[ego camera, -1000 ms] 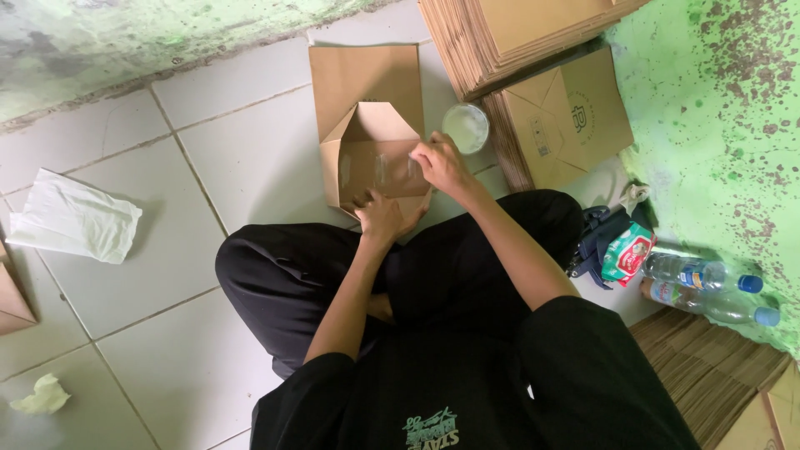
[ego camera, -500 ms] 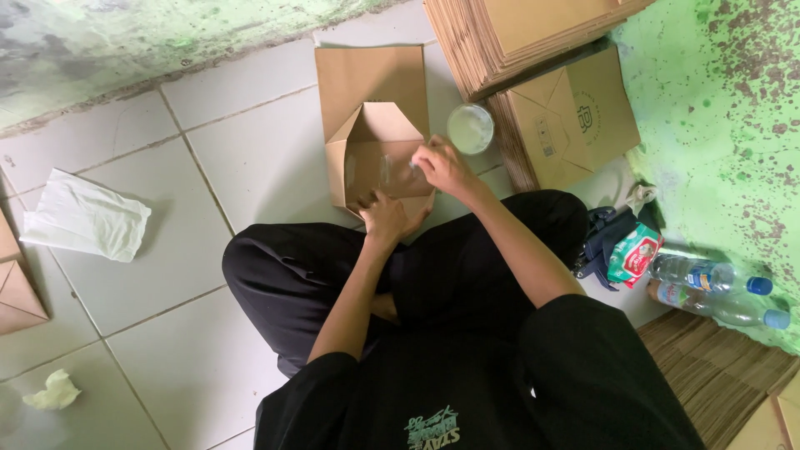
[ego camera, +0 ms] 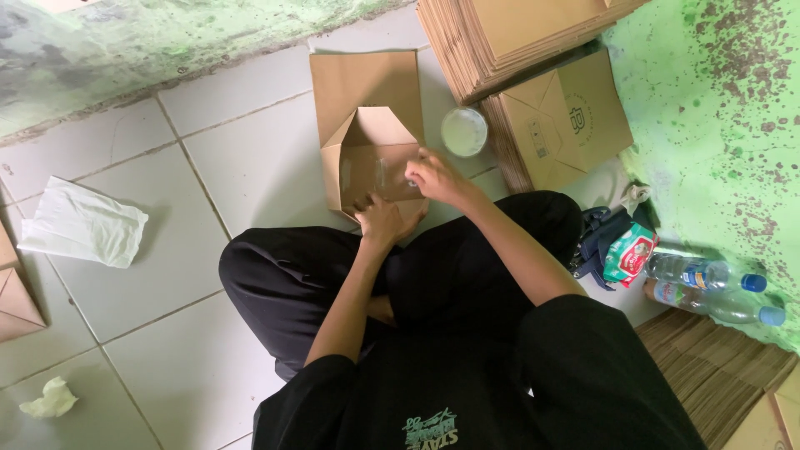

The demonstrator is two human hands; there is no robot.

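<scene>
Head view: left hand [ego camera: 382,221] pinches box [ego camera: 372,171] front wall; right hand [ego camera: 435,177] presses flap, fingers curled. Best steady box, crease squarely. Cup [ego camera: 463,132] beside.

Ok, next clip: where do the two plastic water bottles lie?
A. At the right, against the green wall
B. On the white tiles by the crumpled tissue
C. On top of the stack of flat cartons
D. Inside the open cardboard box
A: both water bottles lie on their sides at the right, along the foot of the green wall, beside a red-and-green packet.

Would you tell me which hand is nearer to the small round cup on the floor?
Right. The right hand is just below-left of the round cup; the left hand sits lower, at the cardboard box front edge.
</scene>
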